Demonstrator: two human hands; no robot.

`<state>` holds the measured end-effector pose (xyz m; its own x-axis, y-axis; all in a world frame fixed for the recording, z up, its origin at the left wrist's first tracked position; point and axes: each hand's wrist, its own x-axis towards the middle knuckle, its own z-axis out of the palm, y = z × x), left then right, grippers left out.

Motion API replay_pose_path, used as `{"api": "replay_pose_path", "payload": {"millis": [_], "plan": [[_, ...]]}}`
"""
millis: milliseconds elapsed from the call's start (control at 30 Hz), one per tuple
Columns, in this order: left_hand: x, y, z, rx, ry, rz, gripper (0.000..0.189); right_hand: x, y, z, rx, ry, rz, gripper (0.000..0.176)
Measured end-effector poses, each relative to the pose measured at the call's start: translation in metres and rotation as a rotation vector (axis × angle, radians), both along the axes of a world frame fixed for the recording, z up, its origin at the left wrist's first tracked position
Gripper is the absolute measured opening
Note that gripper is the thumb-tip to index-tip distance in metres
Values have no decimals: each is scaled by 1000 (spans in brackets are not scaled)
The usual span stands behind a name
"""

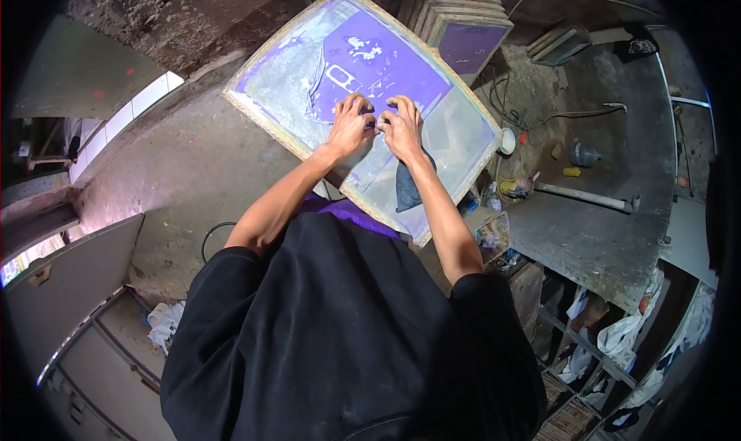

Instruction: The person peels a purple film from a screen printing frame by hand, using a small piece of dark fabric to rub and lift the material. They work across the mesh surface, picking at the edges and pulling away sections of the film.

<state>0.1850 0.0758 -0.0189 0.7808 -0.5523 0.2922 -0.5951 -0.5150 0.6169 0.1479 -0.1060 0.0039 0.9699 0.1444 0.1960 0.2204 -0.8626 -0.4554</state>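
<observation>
A large screen-printing frame (463, 61) lies tilted before me, its pale mesh partly covered by a purple layer (413, 63) with bare patches and a wrinkled left edge. Over the lower edge of that layer, my left hand (353, 125) and my right hand (400, 128) are close together, fingers curled and fingertips pinched. Whatever is between the fingertips is hidden or too small to name. Under my right forearm, a dark grey cloth (407, 188) rests on the lower part of the screen.
Several more frames (471, 40) with purple mesh are stacked behind the screen. To the right are a small white cup (506, 141), a dark worktop (594, 240) with a pipe (583, 197), a clear bottle (585, 155) and a hose. Shelves with cloths stand lower right; a grey panel (77, 279) stands left.
</observation>
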Motion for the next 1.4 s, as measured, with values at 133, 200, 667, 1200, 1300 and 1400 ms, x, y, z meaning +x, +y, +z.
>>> {"api": "replay_pose_path", "payload": {"millis": [133,200,667,1200,1300,1400], "plan": [[6,-2,-6,49,-24,-23,21,-7,-1,0,90,26,-49,16],[8,-3,-4,57,-42,-33,19,-16,0,8,112,39,-81,15],[1,5,7,-7,45,14,30,0,-1,2,-35,5,-37,14],[1,-6,0,-48,25,71,22,-14,-5,13,102,60,-105,20],[1,-5,-1,-61,16,72,22,-14,-2,7,40,-5,-95,22],[-1,-4,1,-65,2,100,22,-9,-2,5,-35,-15,-63,20]]}}
